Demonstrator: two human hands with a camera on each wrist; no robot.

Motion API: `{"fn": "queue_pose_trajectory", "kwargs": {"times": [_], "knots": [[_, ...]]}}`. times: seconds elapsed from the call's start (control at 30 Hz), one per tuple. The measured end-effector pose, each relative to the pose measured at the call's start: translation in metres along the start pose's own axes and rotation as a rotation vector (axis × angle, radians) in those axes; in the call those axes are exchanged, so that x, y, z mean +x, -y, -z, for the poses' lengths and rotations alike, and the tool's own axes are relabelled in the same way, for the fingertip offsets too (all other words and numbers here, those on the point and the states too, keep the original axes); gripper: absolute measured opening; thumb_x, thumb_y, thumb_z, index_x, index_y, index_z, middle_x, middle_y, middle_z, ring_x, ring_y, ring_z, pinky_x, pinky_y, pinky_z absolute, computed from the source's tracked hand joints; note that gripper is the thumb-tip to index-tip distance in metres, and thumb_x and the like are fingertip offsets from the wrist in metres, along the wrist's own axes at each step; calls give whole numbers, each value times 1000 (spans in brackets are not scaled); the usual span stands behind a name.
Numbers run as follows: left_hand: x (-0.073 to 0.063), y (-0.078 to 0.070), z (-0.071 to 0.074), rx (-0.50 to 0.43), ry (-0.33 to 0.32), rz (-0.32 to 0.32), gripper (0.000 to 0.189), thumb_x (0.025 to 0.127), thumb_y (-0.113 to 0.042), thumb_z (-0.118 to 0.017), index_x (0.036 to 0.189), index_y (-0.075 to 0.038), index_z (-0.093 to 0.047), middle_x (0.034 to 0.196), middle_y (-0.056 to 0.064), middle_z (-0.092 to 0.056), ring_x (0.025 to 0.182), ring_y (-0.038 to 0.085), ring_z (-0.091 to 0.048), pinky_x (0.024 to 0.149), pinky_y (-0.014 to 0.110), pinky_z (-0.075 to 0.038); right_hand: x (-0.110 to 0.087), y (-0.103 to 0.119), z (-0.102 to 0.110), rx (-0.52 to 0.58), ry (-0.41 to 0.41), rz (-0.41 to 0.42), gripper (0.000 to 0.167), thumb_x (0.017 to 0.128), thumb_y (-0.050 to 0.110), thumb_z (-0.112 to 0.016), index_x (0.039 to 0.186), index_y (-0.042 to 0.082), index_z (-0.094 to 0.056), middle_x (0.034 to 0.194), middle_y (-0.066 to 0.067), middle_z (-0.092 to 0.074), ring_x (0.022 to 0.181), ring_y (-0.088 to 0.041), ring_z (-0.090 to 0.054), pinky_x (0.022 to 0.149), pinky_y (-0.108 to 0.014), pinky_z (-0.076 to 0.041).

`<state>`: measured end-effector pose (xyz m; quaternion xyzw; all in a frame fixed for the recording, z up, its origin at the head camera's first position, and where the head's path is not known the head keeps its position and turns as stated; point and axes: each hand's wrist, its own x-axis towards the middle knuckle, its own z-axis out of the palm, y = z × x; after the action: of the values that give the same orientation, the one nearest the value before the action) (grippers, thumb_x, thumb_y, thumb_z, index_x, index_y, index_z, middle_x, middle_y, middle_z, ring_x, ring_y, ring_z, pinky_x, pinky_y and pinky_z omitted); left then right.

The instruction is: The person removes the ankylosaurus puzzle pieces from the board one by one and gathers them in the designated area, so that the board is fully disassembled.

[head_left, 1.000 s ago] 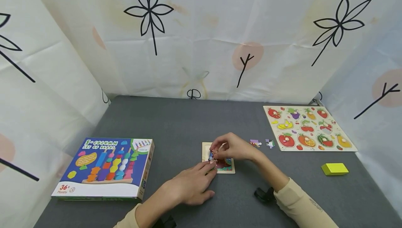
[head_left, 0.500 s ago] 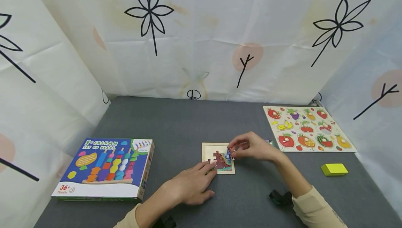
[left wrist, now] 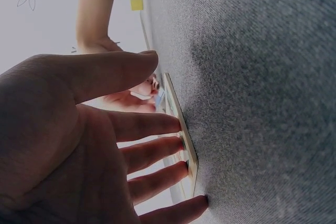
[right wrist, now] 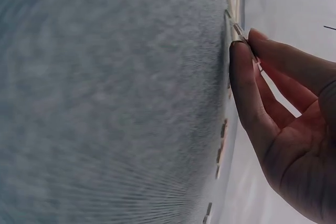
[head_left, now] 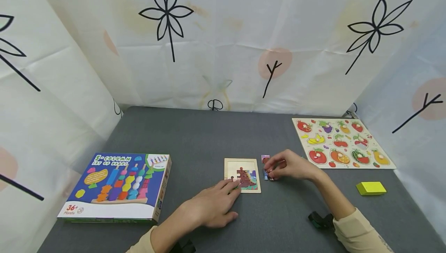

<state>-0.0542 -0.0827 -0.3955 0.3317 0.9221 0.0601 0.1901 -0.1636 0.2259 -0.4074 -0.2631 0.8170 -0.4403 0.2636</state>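
Note:
My left hand (head_left: 212,204) lies with straight, spread fingers on the lower left edge of a small wooden jigsaw tray (head_left: 240,160). In the left wrist view its fingertips rest along the rim of the tray (left wrist: 190,148). Several pieces sit in the tray's right part, showing a brown animal. Just right of the tray, my right hand (head_left: 290,164) pinches a jigsaw piece (right wrist: 242,34) between thumb and fingertip, low over the table. Another piece (head_left: 265,158), pink and purple, lies beyond these fingertips. More loose pieces (right wrist: 221,148) show edge-on in the right wrist view.
A blue bead-set box (head_left: 118,183) lies at the left. At the back right is a fruit peg-puzzle board (head_left: 334,150), with a yellow block (head_left: 371,188) in front of it. White printed cloth (head_left: 223,44) stands behind and beside the grey table (head_left: 195,137).
My right hand has moved from over the tray to the table on its right, carrying the jigsaw piece. The tray's upper left now shows uncovered. My left hand has stayed in place.

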Motion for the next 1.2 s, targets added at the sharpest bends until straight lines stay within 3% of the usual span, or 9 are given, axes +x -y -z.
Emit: {"fn": "queue_pose_trajectory", "kwargs": {"times": [0.63,1.2], "knots": [[2,1,0,21,7,-13,68,106,-50,-65,163,-16,-48,179,-2,-32,165,23,-35,130,42,-42,-2,-1,-6,-127,-31,51,17,96,6,-81,110,-3,-81,93,-14,-81,77,-5,-70,69,-21,-60],[2,1,-1,30,-1,-16,67,106,-50,-65,163,-16,-49,179,-2,-34,164,23,-36,129,41,-43,0,2,-9,-184,-71,6,14,96,9,-81,107,0,-82,84,-9,-81,71,-7,-71,63,-22,-57]]}}
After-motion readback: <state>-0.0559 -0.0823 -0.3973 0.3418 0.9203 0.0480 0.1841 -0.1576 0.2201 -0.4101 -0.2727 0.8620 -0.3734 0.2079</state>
